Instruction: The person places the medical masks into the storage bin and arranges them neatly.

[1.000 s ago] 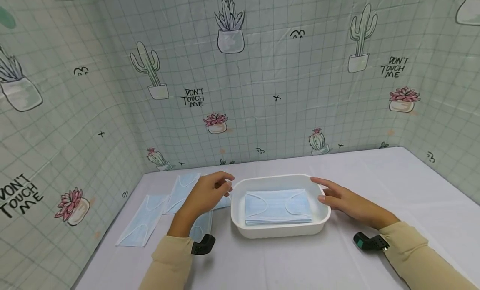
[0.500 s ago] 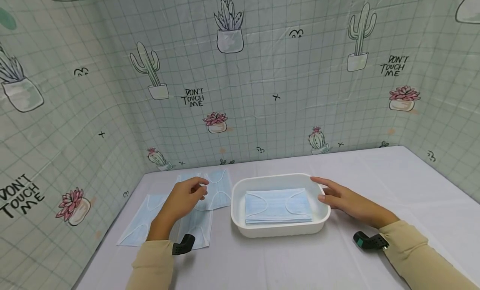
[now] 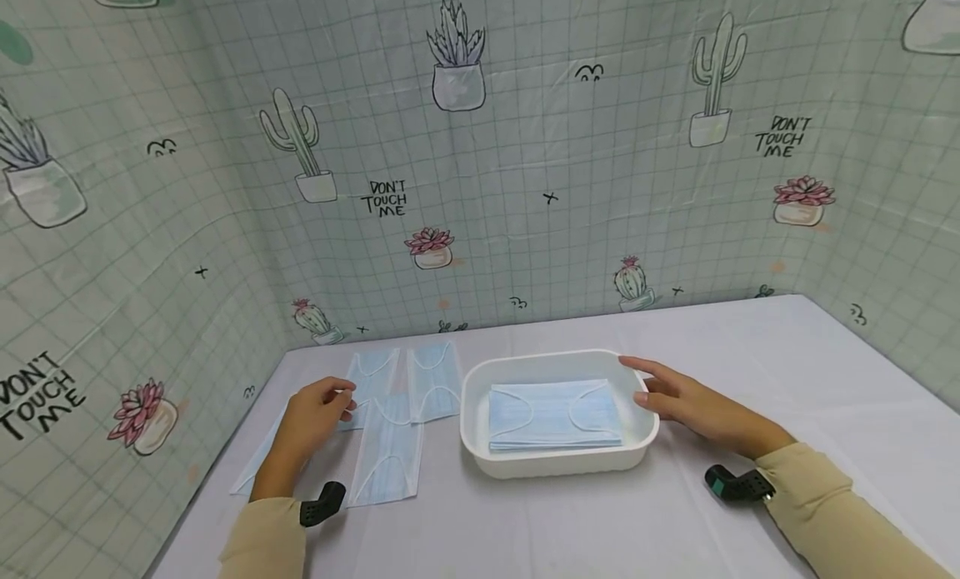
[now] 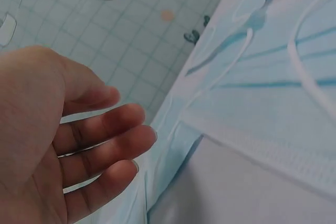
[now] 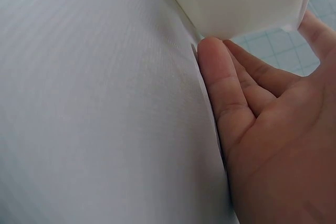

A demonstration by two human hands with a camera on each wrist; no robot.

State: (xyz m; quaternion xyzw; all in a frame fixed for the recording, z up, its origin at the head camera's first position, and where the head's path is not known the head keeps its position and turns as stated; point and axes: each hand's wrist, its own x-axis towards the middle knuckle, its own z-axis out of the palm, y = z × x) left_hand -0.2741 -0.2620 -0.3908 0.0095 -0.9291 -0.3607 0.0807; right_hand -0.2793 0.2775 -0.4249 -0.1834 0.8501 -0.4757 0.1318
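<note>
My left hand [image 3: 311, 421] hovers over the left side of the table with fingers loosely bent, holding nothing. Below it lies a pale blue face mask [image 3: 255, 466], mostly hidden by the hand and forearm. To its right are a front mask [image 3: 390, 454], a back mask [image 3: 372, 375] and another mask [image 3: 435, 387] near the box. The left wrist view shows the hand [image 4: 94, 140] beside a mask [image 4: 262, 103]. My right hand [image 3: 690, 404] touches the right end of a white box [image 3: 562, 462], its fingers fairly straight. Inside the box lies a stack of masks [image 3: 555, 416].
A white cloth [image 3: 570, 537] covers the table. Behind and at both sides hangs a printed curtain [image 3: 510, 162] with cactus drawings. Each forearm carries a black wrist device, one on the left [image 3: 322, 504] and one on the right [image 3: 738, 485].
My left hand has moved left, away from the box and across the loose masks, uncovering the front, back and right-hand masks. The right hand stays at the box.
</note>
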